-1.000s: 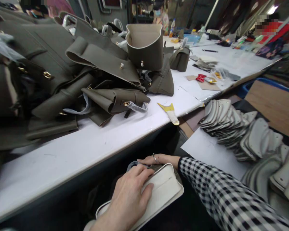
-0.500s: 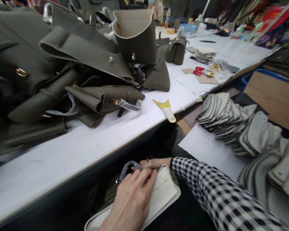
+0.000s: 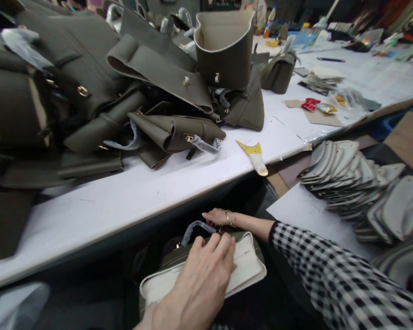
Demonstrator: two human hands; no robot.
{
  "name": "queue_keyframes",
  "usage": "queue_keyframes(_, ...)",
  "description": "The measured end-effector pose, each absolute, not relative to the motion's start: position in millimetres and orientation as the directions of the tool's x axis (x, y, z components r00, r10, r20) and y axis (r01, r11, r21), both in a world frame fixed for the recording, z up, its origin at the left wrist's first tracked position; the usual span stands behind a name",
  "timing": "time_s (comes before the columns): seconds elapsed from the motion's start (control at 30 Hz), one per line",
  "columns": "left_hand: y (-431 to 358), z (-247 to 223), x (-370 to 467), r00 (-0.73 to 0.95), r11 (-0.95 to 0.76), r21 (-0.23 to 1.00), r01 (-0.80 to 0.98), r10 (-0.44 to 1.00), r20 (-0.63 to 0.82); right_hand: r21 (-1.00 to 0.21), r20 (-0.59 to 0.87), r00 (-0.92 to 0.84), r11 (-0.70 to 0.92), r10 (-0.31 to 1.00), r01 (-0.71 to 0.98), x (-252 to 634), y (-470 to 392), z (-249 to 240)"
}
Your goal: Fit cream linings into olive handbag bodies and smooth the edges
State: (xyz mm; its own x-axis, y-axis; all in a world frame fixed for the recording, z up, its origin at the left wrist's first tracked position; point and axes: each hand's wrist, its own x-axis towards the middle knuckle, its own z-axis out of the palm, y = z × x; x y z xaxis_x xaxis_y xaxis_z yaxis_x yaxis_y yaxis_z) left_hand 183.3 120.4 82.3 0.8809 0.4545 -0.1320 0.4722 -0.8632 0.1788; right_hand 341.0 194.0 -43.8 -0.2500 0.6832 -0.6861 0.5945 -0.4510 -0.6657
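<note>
At the bottom centre, my left hand point(image 3: 206, 270) lies over the top of a dark olive bag with a pale lining point(image 3: 249, 268), its bent fingers pressed together on the bag. My right hand point(image 3: 217, 217) is just beyond the bag, near its plastic-wrapped handle point(image 3: 197, 225). Its fingers are drawn together, and whatever may be between them is too small to make out. A bracelet circles the right wrist. The bag is below the front edge of the white table point(image 3: 124, 201), over a dark area.
Many olive bags point(image 3: 165, 73) are heaped on the table's left part. A yellow-and-white piece point(image 3: 256, 158) lies at the table edge. Stacked grey shaped pieces point(image 3: 351, 183) sit at the right. Small packets point(image 3: 310, 104) and bottles point(image 3: 270, 22) are farther back.
The view has swung left, so the table things appear farther right. My right hand has drawn away from my left hand and shows more fully. My left hand stays on the bag.
</note>
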Motion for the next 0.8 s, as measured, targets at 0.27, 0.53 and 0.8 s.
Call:
queue_keyframes(0.27,102.1,99.9,177.5,0.851,-0.817,0.255,0.517,0.522,-0.054,-0.681,-0.621,-0.315,-0.295,0.718,0.67,315.2,190.8,26.2)
queue_keyframes(0.53,143.4,86.2,81.7,0.395,-0.076,0.856,0.512,0.906,-0.156,-0.613,-0.583,-0.523,0.085,0.622,0.785,302.4,176.3,34.7)
queue_keyframes(0.8,144.3,-7.6,49.4,0.403,0.692,0.696,0.189,0.592,-0.698,-0.575,-0.492,-0.647,0.34,0.582,0.744,300.1,168.3,38.2)
